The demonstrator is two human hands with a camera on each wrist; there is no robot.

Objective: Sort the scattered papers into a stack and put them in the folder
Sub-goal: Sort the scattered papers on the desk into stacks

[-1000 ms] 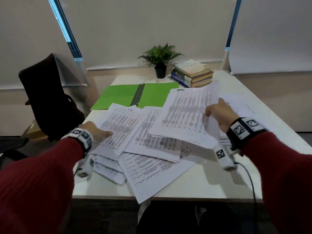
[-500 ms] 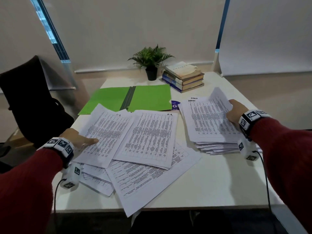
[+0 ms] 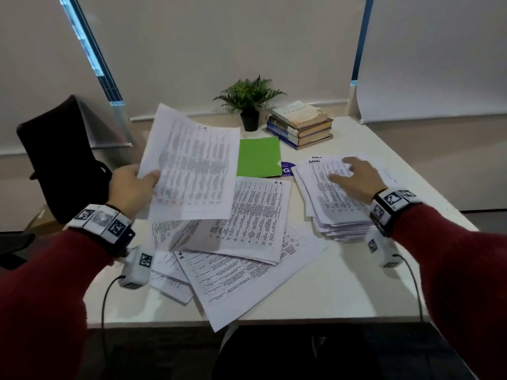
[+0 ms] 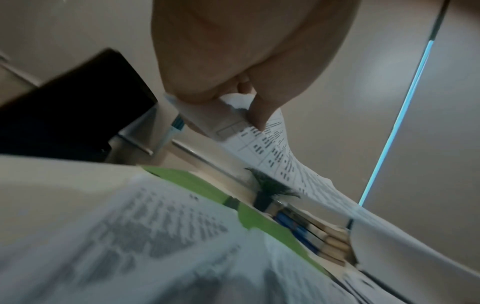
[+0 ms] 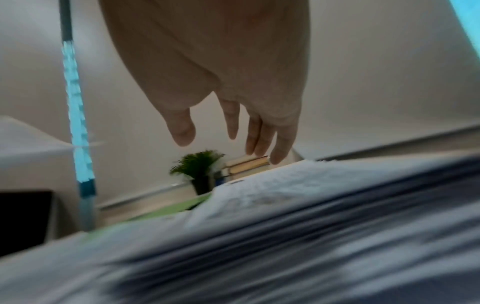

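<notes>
My left hand (image 3: 137, 185) pinches a printed sheet (image 3: 192, 165) by its left edge and holds it up above the table; the left wrist view shows thumb and fingers (image 4: 257, 115) clamped on that sheet (image 4: 280, 156). Several scattered papers (image 3: 241, 242) lie overlapping in the middle of the white table (image 3: 343, 292). On the right is a thick paper stack (image 3: 334, 204). My right hand (image 3: 354, 176) hovers just over it, fingers (image 5: 259, 135) straight and spread, holding nothing. The open green folder (image 3: 258, 157) lies behind, its left half hidden by the raised sheet.
A potted plant (image 3: 249, 105) and a pile of books (image 3: 301, 124) stand at the table's far edge. A dark chair (image 3: 63, 160) stands off the left side. A blue round sticker (image 3: 286, 168) lies between folder and stack.
My left hand has picked a sheet off the scattered pile and raised it. My right hand has let go of the stack on the right and now hovers open above it.
</notes>
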